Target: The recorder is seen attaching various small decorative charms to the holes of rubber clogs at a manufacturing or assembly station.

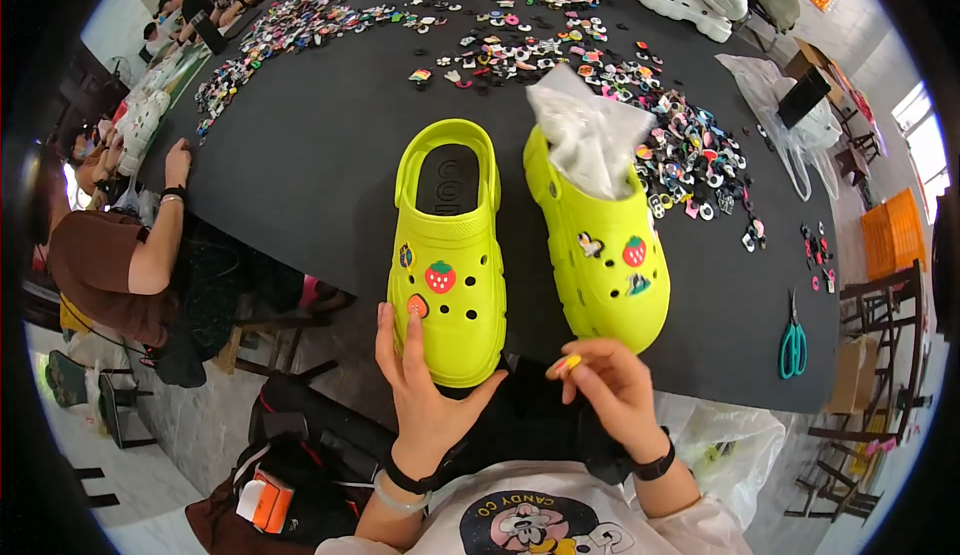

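Observation:
Two lime-green clogs lie on the dark table before me, toes toward me. My left hand (428, 395) grips the toe of the left clog (465, 340), thumb at one side and fingers at the other, one fingertip near an orange charm. A strawberry charm (440, 277) and a small dark charm (406, 256) sit above it on the upper. Just below the toe of the right clog (620, 315), my right hand (608, 385) pinches a small yellow-and-red shoe charm (566, 365). Several charms are set in the right clog, and a crumpled white plastic bag (590, 135) sticks out of its opening.
Loose charms (695, 150) lie heaped beyond and right of the clogs, with another long pile (290, 30) at far left. Teal scissors (793, 348) lie at the right edge. White clogs (685, 5) and a plastic bag (790, 120) are at far right. A person's arm (160, 225) rests at left.

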{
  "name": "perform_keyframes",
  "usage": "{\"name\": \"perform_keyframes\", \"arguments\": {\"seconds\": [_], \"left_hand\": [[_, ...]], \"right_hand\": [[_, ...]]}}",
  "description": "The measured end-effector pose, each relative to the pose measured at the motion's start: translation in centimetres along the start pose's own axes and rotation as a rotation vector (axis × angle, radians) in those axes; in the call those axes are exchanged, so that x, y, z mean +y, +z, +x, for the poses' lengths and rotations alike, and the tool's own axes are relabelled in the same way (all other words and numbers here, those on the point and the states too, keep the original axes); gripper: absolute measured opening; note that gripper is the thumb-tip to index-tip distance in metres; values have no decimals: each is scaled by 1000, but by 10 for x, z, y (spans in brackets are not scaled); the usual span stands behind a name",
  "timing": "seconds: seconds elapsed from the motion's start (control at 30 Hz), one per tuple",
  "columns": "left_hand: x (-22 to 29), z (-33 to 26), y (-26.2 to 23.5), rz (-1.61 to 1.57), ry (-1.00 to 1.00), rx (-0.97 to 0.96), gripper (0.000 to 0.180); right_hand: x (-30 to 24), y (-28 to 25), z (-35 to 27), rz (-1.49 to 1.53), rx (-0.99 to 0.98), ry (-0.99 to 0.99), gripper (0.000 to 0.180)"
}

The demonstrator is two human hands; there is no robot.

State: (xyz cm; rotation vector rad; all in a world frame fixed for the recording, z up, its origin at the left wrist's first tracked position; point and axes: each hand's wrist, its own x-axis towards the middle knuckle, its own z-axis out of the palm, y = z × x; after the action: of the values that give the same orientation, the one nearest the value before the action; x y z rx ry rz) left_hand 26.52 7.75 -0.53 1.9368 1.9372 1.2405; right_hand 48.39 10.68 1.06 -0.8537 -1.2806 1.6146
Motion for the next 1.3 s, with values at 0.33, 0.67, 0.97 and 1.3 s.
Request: {"name": "perform_keyframes", "arguments": {"seconds": [0.33,0.67,0.97,1.3], "left_hand": [[0,-8,-7,38,76,47,107],[3,-46,-19,1,-7,-27,116],[3,-42,-26,-17,14,-67,118],[0,-32,-28,-64,-17,-123,127]], "right_hand": [[2,32,11,230,-71,100,25],[14,51,42,340,94,43,19],[19,43,53,482,121,184,13],[15,46,58,444,102,230,15]]}}
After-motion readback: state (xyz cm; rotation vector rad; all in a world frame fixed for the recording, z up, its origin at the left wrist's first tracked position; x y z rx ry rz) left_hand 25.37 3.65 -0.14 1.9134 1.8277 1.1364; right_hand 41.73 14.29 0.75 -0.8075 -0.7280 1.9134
